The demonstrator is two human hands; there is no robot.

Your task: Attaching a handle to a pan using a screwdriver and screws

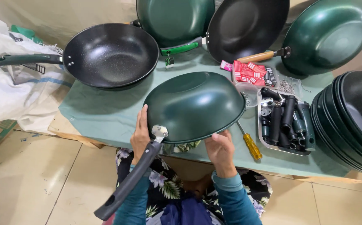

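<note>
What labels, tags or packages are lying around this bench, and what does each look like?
Red labels: small red-and-white rectangles heaped in a clear tray behind the held green pan.
Hang tag: small, dark, dangling below a green pan handle at the back.
White sack: woven, crumpled, striped, far left.

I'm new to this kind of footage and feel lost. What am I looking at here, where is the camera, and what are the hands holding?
The single picture comes from a camera worn on a person's head, looking down. The left hand and right hand hold an upturned green pan by its rim, its black handle pointing toward the person. On the green-covered table lie more pans, a stack of pans, a tray of handles and a yellow screwdriver.
</note>
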